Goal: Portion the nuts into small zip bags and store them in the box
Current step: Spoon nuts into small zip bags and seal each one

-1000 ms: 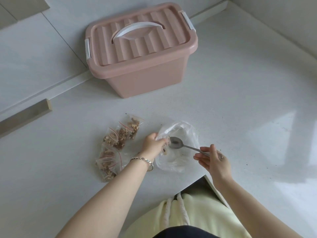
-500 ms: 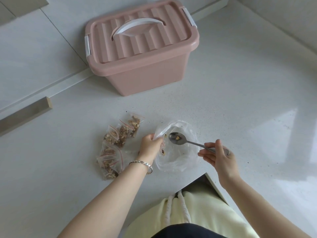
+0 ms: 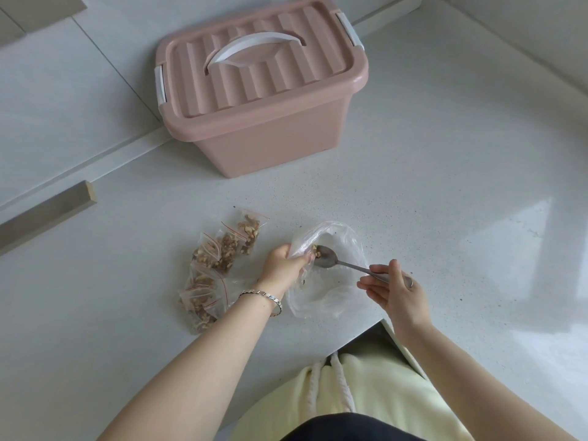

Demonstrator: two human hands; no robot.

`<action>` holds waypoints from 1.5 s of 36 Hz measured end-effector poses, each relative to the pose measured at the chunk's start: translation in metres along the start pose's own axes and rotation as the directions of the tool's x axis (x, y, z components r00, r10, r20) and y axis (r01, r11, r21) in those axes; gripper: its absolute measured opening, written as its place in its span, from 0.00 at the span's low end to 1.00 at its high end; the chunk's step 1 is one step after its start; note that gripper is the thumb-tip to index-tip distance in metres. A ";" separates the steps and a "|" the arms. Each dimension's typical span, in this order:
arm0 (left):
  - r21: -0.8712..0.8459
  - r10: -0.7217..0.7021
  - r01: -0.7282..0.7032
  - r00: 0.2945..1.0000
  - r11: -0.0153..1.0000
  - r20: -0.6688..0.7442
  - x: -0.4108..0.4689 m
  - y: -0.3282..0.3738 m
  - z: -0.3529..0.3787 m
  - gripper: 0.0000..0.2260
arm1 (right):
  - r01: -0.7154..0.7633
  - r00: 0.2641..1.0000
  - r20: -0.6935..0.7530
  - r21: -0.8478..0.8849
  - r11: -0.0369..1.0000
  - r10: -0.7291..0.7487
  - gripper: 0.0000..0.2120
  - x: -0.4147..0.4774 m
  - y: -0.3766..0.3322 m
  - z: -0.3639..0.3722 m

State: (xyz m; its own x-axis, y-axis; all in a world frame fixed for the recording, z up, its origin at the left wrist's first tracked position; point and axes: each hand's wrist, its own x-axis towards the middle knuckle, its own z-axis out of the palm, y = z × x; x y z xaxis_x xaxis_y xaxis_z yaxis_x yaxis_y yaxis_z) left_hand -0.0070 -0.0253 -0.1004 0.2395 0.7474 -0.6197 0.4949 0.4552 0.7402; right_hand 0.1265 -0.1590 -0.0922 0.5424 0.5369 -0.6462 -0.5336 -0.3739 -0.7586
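Observation:
My left hand [image 3: 283,264] grips a small zip bag [image 3: 306,249] at its mouth, over a large clear plastic bag [image 3: 337,291] lying on the white counter. My right hand [image 3: 393,286] pinches the handle of a metal spoon [image 3: 331,261]. The spoon's bowl holds a few nut pieces and touches the mouth of the small bag. Several filled zip bags of nuts [image 3: 219,262] lie in a heap to the left of my left hand. The pink storage box [image 3: 264,97] stands at the back with its lid shut and its white handle down.
The white counter [image 3: 445,186] runs wide to the right and meets tiled walls at the back. Its front edge has a notch just below the plastic bag, where my pale yellow clothing [image 3: 366,393] shows. A metal bar [image 3: 47,214] sits at far left.
The spoon has tipped toward the small bag's mouth, carrying a few nut pieces. Both hands stay almost in place.

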 end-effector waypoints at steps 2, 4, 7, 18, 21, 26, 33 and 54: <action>-0.019 0.000 0.000 1.000 1.000 0.007 -0.001 0.000 -0.001 0.07 | -0.047 0.999 0.014 0.054 0.997 0.047 0.18 0.001 0.002 -0.005; -0.018 0.016 -0.017 1.000 1.000 -0.015 -0.001 0.000 -0.001 0.07 | -0.060 0.998 0.020 0.073 0.996 0.059 0.18 0.001 0.003 -0.010; 0.013 0.023 -0.023 0.999 1.000 -0.028 0.000 -0.003 -0.001 0.08 | -0.048 0.999 0.013 0.074 0.996 0.048 0.18 0.001 0.003 -0.016; 0.019 0.013 -0.013 1.000 1.000 -0.008 0.001 -0.003 0.001 0.14 | 0.181 0.982 -0.039 -0.094 0.979 -0.185 0.18 -0.004 -0.009 -0.014; 0.012 0.008 -0.008 1.000 1.000 -0.011 0.001 -0.003 0.002 0.14 | 0.207 0.977 -0.030 -0.125 0.970 -0.212 0.18 -0.003 -0.010 -0.006; -0.009 -0.027 0.026 1.000 1.000 -0.009 0.000 0.000 0.004 0.16 | 0.222 0.972 -0.039 -0.145 0.964 -0.230 0.18 0.000 -0.007 0.002; -0.031 -0.052 0.052 0.999 0.998 0.011 -0.001 0.000 0.007 0.16 | 0.185 0.982 -0.029 -0.119 0.976 -0.189 0.17 0.002 -0.002 0.004; 0.357 0.086 -0.040 0.990 0.933 -0.112 -0.031 -0.024 -0.008 0.11 | 0.115 0.993 0.028 -0.156 0.981 -0.112 0.22 -0.019 -0.004 -0.022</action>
State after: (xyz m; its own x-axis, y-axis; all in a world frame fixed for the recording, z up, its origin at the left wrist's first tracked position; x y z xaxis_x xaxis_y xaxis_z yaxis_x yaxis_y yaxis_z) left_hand -0.0325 -0.0557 -0.0966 0.1856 0.8333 -0.5207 0.7501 0.2221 0.6229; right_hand 0.1329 -0.1837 -0.0787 0.5806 0.5962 -0.5545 -0.3597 -0.4232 -0.8316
